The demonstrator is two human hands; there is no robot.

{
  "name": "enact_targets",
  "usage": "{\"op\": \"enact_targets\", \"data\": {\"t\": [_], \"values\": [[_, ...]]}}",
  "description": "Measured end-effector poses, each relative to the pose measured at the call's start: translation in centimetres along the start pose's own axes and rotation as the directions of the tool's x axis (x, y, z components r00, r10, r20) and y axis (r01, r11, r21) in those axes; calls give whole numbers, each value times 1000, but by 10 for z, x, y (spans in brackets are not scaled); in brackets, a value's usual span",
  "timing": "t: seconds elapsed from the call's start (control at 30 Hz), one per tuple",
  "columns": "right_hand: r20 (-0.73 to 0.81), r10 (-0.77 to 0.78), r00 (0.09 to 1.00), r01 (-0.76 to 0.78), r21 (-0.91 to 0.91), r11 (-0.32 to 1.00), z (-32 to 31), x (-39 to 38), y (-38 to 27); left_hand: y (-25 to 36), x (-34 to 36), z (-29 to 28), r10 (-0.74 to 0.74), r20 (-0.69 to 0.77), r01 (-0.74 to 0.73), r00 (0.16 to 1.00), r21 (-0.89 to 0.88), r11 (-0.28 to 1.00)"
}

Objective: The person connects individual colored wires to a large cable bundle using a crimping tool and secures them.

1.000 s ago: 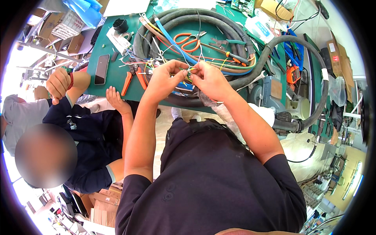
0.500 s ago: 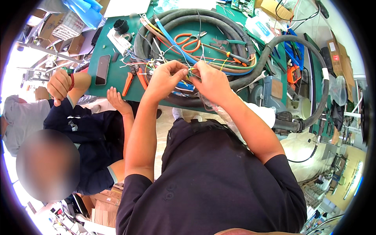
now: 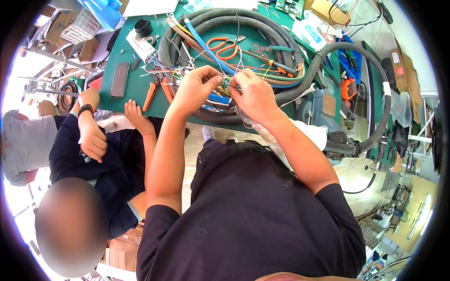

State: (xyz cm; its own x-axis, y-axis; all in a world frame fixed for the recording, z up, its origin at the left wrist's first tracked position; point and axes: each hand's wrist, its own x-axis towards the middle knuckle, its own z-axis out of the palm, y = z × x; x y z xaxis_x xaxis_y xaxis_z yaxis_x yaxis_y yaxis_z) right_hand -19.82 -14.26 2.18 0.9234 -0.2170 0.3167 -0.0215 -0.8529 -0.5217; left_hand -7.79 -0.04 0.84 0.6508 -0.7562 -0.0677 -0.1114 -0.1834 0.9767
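Note:
Over the coil of thick black cable (image 3: 209,17), my two hands work close together among thin coloured wires (image 3: 227,86). My left hand (image 3: 196,90) is closed, thumb against forefinger; what lies in that pinch is too small to make out. My right hand (image 3: 257,97) pinches thin wires just beside it, and a pale strand rises above its fingers. A thick blue wire (image 3: 201,41) runs down across the coil towards my fingertips. Orange-handled scissors (image 3: 226,48) lie inside the coil, near a screwdriver (image 3: 277,67) with an orange-and-black handle.
Orange-handled pliers (image 3: 156,89) and a phone (image 3: 120,80) lie left on the green table (image 3: 108,99). Another person's hand (image 3: 137,117) rests at the table edge. On the right, thick black cable (image 3: 387,100) arches past a grey-blue machine (image 3: 324,110) and an orange tool (image 3: 349,88).
My hands stay at the wires, their fingertips slightly further apart. The other person on the left has lowered a raised hand and leaned nearer.

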Motion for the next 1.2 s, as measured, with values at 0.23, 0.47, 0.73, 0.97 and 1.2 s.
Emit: {"op": "enact_targets", "data": {"t": [0.23, 0.47, 0.73, 0.97, 1.2], "values": [[110, 14, 994, -37, 204, 978, -14, -11, -6, -3, 4, 5, -45, -74, 47, 996, 19, 999], [80, -157, 984, 146, 125, 981, -9, -9, -7, -12, 17, 9, -68, -124, 86, 990, 144, 986], [71, -183, 981, 183, 12, 983, 7, -8, -10, -10, 19, 9, -115, -150, 139, 982, 161, 977], [4, -170, 986, 169, 52, 984, 6, -4, -14, -13, 19, 9, -105, -151, 128, 983, 147, 981], [-37, -210, 977, 211, 22, 977, 9, -5, -13, -9, 19, 10, -102, -145, 126, 984, 165, 978]]}}
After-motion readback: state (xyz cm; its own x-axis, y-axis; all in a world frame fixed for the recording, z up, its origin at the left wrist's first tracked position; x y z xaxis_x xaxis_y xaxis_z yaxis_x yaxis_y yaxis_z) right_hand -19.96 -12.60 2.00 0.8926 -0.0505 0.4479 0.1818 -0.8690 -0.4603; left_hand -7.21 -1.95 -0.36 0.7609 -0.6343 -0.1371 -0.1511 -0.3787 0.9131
